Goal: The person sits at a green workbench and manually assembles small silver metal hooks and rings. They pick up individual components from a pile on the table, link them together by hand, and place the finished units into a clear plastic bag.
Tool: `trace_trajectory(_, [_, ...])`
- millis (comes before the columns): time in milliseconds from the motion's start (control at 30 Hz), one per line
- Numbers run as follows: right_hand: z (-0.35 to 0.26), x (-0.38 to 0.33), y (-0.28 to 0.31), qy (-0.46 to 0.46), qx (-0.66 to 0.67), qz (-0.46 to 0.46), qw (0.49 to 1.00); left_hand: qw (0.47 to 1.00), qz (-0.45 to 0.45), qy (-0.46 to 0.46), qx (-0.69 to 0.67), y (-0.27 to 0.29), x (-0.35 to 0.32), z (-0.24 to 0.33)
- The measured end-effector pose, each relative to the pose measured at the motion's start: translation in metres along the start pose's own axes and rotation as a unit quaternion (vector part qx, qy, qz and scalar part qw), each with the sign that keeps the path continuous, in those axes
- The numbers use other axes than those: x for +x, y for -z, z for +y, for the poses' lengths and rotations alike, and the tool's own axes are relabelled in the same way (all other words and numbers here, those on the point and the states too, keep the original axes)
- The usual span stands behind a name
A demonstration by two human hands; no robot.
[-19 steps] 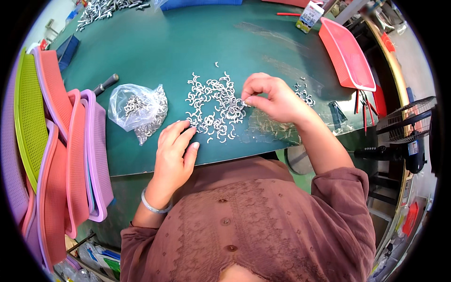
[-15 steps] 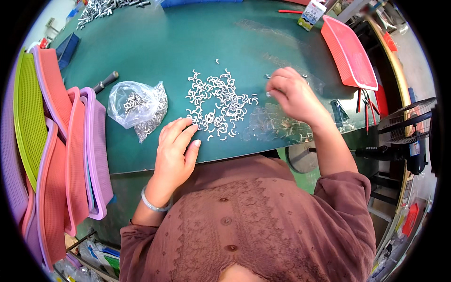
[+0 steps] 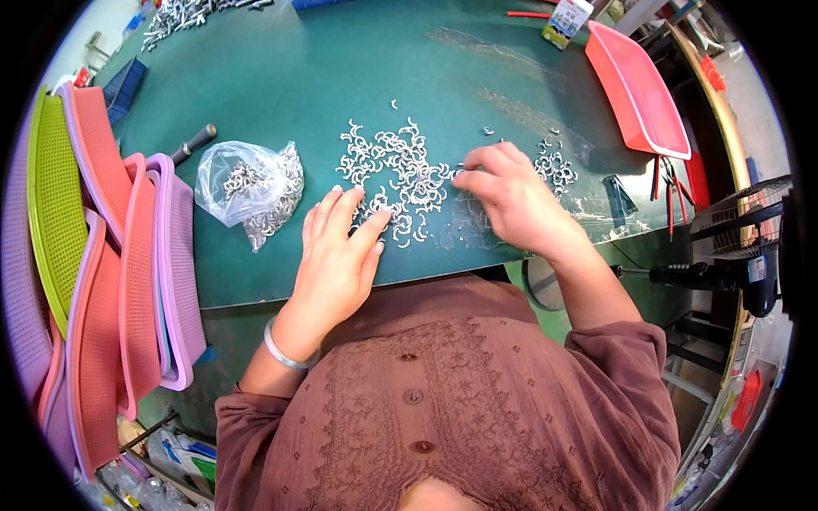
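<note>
A loose pile of small C-shaped metal pieces [image 3: 417, 175] lies spread on the green tabletop. My left hand [image 3: 334, 260] rests palm down at the pile's near left edge, fingers apart, fingertips touching some pieces. At the right edge of the pile is my right hand [image 3: 518, 203], its thumb and fingers bent together over a few pieces; what sits between the fingertips is too small to make out. Beyond that hand lies a smaller group of the same pieces [image 3: 555, 169]. Left of the pile sits a clear plastic bag [image 3: 239, 183] with more metal pieces in and beside it.
Stacked purple, pink and green plastic baskets [image 3: 175, 281] stand along the left. A dark-handled tool [image 3: 194, 145] lies behind the bag. Far right are a pink basket [image 3: 639, 94], a small carton [image 3: 566, 24], red-handled tools [image 3: 669, 192] and a fan [image 3: 750, 221].
My right hand has moved left to the pile's edge, uncovering the smaller group. My left hand has slid right and further onto the pile, its fingers spreading.
</note>
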State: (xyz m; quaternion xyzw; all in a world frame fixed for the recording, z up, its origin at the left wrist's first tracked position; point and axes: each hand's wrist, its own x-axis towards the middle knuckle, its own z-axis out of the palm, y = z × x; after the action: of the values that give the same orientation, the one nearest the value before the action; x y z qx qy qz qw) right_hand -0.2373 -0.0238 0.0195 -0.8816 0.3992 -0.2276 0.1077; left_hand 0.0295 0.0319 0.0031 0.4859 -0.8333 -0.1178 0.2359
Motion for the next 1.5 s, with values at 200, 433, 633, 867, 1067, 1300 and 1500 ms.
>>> trace_trajectory(200, [-0.019, 0.018, -0.016, 0.024, -0.035, -0.047, 0.998, 1.0, -0.01, 0.014, 0.019, 0.002, 0.005, 0.0])
trace_trajectory(433, [-0.019, 0.02, -0.02, 0.011, -0.043, -0.077, 0.996, 1.0, -0.023, 0.002, 0.017, 0.006, 0.002, -0.001])
trace_trajectory(633, [-0.018, 0.024, -0.026, 0.05, 0.001, -0.046, 0.998, 0.999, -0.015, 0.03, 0.042, 0.002, 0.005, -0.001])
trace_trajectory(867, [-0.024, 0.02, -0.024, 0.057, -0.005, -0.056, 0.997, 1.0, -0.019, -0.011, 0.022, 0.004, 0.001, 0.0])
trace_trajectory(1067, [-0.027, 0.02, -0.026, 0.057, 0.007, -0.019, 0.998, 1.0, 0.02, -0.007, -0.007, 0.003, -0.001, -0.002])
trace_trajectory(1300, [-0.031, 0.028, -0.044, 0.081, 0.057, 0.022, 0.995, 0.995, 0.082, -0.04, -0.038, -0.009, 0.011, -0.002])
trace_trajectory(1500, [-0.033, 0.033, -0.049, 0.1, 0.053, 0.014, 0.994, 0.994, 0.103, -0.023, -0.037, -0.009, 0.008, -0.007])
